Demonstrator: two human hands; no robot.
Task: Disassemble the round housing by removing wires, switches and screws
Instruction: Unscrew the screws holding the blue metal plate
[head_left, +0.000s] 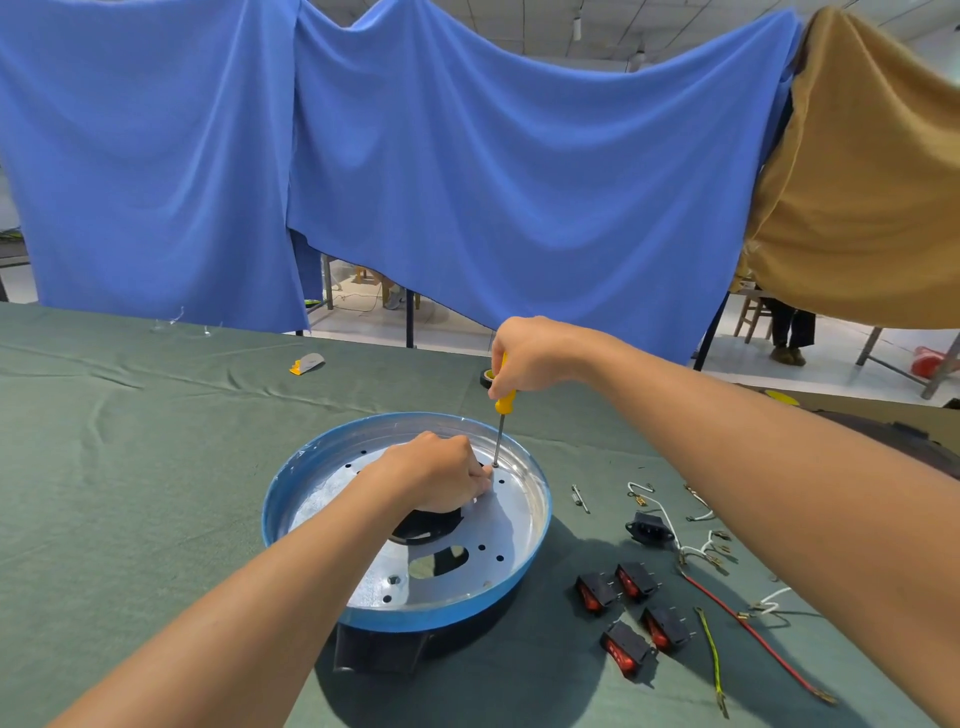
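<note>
The round housing (322, 483), blue outside with a shiny metal floor full of holes, sits on the green cloth in front of me. My right hand (535, 356) grips a yellow-handled screwdriver (502, 415) held upright, its tip down on the housing floor near the far rim. My left hand (436, 473) rests inside the housing with curled fingers, its fingertips pinching at the screwdriver tip; whatever is under them is hidden. Several black rocker switches with red buttons (631, 610) lie on the cloth to the right, beside a black power socket (647, 527) and loose white, red (753, 631) and yellow-green wires (712, 660).
A small metal pin (580, 498) lies right of the housing. A grey and yellow scrap (307, 362) and a tape roll (487, 376) sit farther back on the table. Blue and tan cloths hang behind the table. A dark object (893, 441) lies at the right edge.
</note>
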